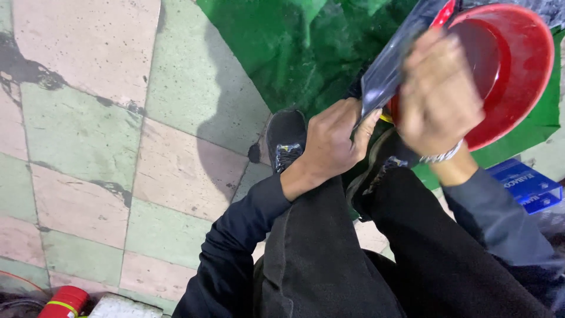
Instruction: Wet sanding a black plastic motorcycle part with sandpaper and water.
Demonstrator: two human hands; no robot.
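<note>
Seen from above, a seated person in black trousers holds a dark grey plastic pouch (393,62) between both hands, over a red plastic bowl (512,65) that rests on a green tarpaulin (306,53). The left hand (333,141) pinches the pouch's lower corner, while the right hand (438,94), blurred and wearing a silver bracelet (441,156), grips it higher up. A black shoe (285,138) stands on pink and green floor tiles (88,147), a blue box (527,185) lies at the right, and a red can (63,302) sits bottom left.
</note>
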